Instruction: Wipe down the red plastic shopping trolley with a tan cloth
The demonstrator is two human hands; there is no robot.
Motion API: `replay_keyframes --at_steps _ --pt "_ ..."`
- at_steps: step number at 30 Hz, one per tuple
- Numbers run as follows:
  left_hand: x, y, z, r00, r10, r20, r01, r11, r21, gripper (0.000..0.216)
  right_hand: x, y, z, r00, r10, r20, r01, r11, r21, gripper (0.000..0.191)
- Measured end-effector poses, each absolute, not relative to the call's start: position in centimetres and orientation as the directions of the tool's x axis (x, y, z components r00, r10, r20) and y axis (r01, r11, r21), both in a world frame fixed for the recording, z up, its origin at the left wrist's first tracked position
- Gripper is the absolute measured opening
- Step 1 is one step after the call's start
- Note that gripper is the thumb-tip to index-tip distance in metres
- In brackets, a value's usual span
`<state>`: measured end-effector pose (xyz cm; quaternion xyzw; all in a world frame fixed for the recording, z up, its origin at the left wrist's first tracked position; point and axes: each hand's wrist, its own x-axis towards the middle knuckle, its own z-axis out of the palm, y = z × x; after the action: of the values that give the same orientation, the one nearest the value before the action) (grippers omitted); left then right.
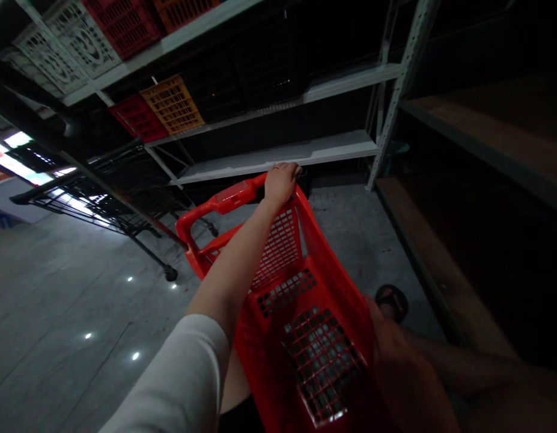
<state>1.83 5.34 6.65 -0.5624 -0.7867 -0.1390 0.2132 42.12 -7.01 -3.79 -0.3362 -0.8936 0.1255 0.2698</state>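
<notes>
A red plastic shopping basket point(305, 313) with grid walls and a red handle point(228, 201) is tilted in front of me, with nothing inside it. My left hand point(282, 180), on a white-sleeved arm, is closed over the basket's far rim, next to the handle. My right hand point(393, 361) grips the near right rim, low in the view and in shadow, with its fingers partly hidden. My foot in a dark sandal point(392, 300) shows on the floor just beyond the right hand.
Grey metal shelving point(278, 157) stands ahead, its lower boards bare; red, orange point(172, 103) and white point(80, 36) crates sit higher up. A black wire shopping cart point(102, 195) is parked on the left. Wooden shelves point(480, 129) run along the right. The floor point(71, 300) is glossy grey tile.
</notes>
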Motion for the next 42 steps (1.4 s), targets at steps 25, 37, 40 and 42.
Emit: replay_keyframes --at_steps 25,37,40,42 --pt "13.8 1.0 0.9 -0.128 0.928 0.350 0.991 0.132 0.015 0.032 44.4 -6.4 -3.2 -0.433 0.885 -0.172 0.816 0.304 -0.492 0.041" --pt "27.6 -4.4 -1.5 0.402 0.902 0.154 0.913 -0.408 0.002 0.037 43.9 -3.4 -4.8 -0.367 0.913 -0.179 0.654 0.117 -0.747 0.038" --pt "24.3 -3.3 -0.5 0.377 0.921 0.099 0.926 -0.376 -0.033 0.039 44.1 -3.6 -5.3 -0.347 0.919 -0.189 0.616 0.072 -0.784 0.039" --pt "20.3 -2.3 0.6 0.262 0.961 0.087 0.964 -0.258 -0.063 0.042 44.2 -3.7 -5.6 -0.339 0.923 -0.183 0.577 0.051 -0.815 0.037"
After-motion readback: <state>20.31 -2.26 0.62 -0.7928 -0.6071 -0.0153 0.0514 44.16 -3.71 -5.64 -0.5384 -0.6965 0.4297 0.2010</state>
